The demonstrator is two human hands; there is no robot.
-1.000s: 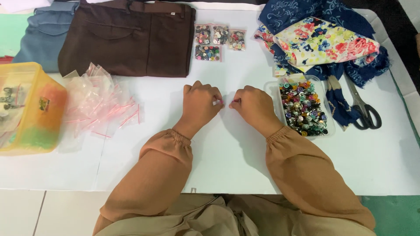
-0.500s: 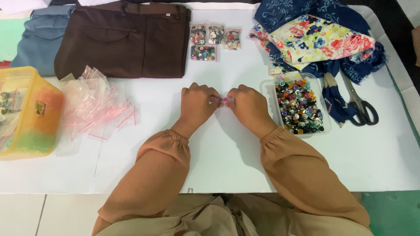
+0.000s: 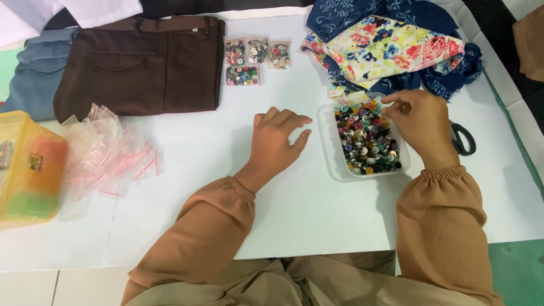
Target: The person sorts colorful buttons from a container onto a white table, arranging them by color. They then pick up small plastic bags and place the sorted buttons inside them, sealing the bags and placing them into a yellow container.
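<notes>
Button tray [image 3: 340, 161] under right hand [image 3: 424, 122]

Bright, even light from overhead washes the white table [image 3: 170, 187] nearly to glare. Shadows are soft and short, falling toward nine o'clock of the left hand [image 3: 276, 139] and the clear tray [image 3: 328, 141]. Focus is fair; fine detail smears, slightly more toward the corners.

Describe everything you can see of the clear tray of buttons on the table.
The clear tray of buttons is a shallow, rectangular container that looks like thin transparent plastic. It sits flat on the white table, filled with small mixed buttons in many colours, some metallic. The floral fabric lies just beyond it. The right hand reaches over its far right corner, fingertips at the buttons; the left hand rests beside it, apart.
</notes>
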